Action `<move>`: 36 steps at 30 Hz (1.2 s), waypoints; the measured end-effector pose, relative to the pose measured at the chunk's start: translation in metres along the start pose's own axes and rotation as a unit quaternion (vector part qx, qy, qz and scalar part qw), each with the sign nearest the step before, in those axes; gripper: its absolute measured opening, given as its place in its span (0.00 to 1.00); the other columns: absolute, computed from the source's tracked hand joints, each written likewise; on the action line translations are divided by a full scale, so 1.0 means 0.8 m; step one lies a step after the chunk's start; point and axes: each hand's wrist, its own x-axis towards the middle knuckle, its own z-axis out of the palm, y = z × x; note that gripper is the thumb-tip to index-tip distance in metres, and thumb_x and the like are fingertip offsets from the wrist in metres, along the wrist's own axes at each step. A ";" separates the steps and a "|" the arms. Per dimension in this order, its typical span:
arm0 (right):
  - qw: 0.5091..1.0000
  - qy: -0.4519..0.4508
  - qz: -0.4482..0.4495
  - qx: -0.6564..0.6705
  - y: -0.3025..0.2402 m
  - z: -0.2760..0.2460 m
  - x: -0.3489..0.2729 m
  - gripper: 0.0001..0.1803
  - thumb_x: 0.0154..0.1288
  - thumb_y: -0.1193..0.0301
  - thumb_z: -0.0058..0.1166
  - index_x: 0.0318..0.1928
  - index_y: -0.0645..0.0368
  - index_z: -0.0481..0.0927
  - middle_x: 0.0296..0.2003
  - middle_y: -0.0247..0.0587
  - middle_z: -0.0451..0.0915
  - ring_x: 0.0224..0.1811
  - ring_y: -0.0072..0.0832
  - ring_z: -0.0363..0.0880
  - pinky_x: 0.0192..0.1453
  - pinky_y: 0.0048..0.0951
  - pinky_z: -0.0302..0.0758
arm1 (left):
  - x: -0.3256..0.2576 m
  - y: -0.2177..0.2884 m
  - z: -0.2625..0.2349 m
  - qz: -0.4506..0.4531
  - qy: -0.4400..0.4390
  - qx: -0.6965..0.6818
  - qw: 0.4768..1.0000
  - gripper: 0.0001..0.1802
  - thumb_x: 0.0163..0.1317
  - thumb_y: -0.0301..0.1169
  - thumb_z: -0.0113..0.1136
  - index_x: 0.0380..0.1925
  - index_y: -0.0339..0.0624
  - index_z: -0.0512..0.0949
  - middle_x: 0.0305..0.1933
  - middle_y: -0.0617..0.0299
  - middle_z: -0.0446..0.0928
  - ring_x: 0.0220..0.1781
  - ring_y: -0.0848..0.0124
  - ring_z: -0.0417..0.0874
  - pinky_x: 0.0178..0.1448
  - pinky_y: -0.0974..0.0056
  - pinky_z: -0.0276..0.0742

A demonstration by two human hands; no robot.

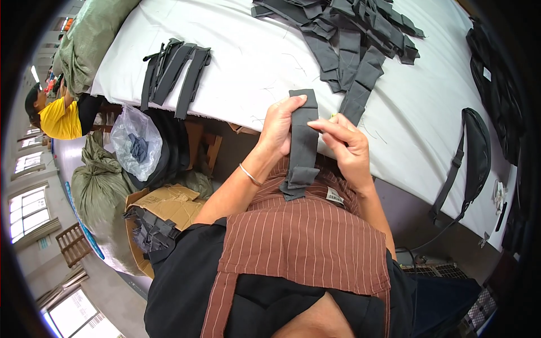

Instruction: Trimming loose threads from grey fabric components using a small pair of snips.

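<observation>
My left hand [278, 125] is closed on a dark grey fabric strip [304, 138], its thumb pressed flat near the top end. Below that hand the strip hangs down in front of the striped brown apron, and its lower end is folded over. Close to the strip's right edge, my right hand [349, 143] has thumb and forefinger pinched together. A small yellow-green bit shows by its fingers; what the pinch holds is too small to make out. Just beyond the right hand lies a heap of similar grey strips [344, 42] on the white-covered table [242, 67].
More dark strips [174, 73] lie at the table's left. A black waist bag [476, 152] rests at the right. Below the left edge stand a cardboard box [169, 205], a clear plastic bag [135, 143] and green sacks [101, 186]. A person in yellow [61, 119] is at far left.
</observation>
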 end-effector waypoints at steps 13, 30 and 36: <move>0.988 0.039 -0.038 -0.146 -0.001 0.011 -0.010 0.19 0.53 0.74 0.61 0.48 0.47 0.81 0.25 0.32 0.73 0.22 0.26 0.72 0.26 0.27 0.68 | 0.000 0.000 -0.005 -0.004 -0.010 -0.020 1.000 0.13 0.61 0.33 0.56 0.39 0.34 0.73 0.33 0.55 0.77 0.30 0.68 0.81 0.33 0.64 0.82; 0.986 0.140 0.011 -0.089 0.001 0.018 -0.014 0.08 0.54 0.74 0.61 0.36 0.56 0.81 0.28 0.34 0.79 0.23 0.29 0.76 0.26 0.26 0.69 | -0.010 0.007 0.008 0.014 0.031 0.018 0.999 0.10 0.61 0.33 0.55 0.33 0.36 0.74 0.30 0.59 0.76 0.29 0.73 0.78 0.32 0.67 0.78; 0.984 0.088 -0.040 -0.147 0.003 0.020 -0.014 0.07 0.57 0.75 0.59 0.37 0.58 0.80 0.26 0.33 0.77 0.24 0.21 0.73 0.27 0.23 0.67 | -0.011 0.007 0.004 0.021 0.011 0.005 1.000 0.10 0.62 0.33 0.55 0.34 0.36 0.75 0.30 0.60 0.77 0.28 0.74 0.79 0.32 0.69 0.78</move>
